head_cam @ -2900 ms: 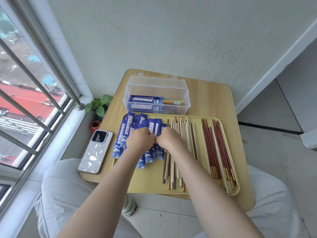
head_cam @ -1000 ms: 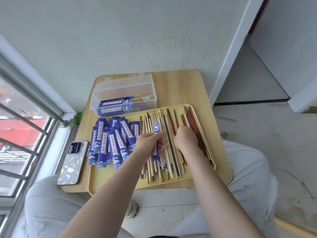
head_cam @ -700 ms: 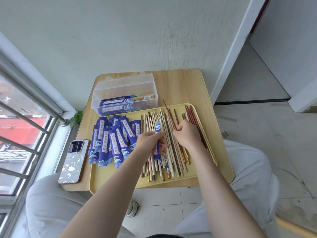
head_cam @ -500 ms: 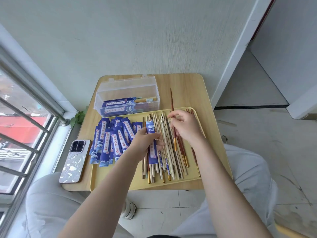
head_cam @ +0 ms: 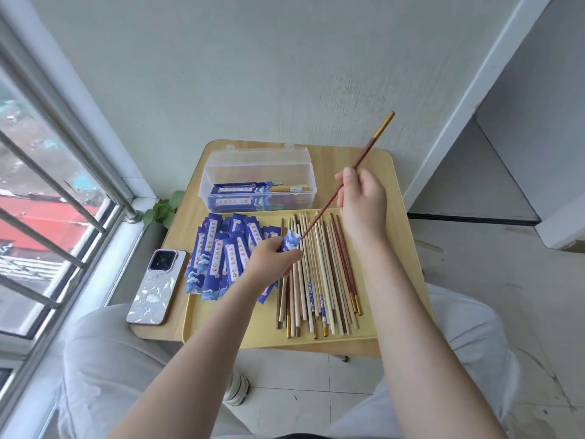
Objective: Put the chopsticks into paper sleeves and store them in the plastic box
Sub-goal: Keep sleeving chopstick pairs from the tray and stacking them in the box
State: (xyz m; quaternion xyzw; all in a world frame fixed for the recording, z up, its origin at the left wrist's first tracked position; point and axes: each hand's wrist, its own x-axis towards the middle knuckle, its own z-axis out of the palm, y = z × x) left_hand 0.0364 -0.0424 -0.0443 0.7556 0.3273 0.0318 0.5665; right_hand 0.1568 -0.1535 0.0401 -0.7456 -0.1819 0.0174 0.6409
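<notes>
Risk: your right hand [head_cam: 362, 198] pinches the red chopstick [head_cam: 345, 182] far from its tip, which may miss or tear the sleeve mouth [head_cam: 292, 240] your left hand [head_cam: 272, 260] grips.

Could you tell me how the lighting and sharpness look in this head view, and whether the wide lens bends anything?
Head view: soft daylight from the window, with no harsh shadows or glare on the tray. The sleeve print and the red chopstick in the right hand look sharp. The lens splays the window bars and the wall edges outward.
</notes>
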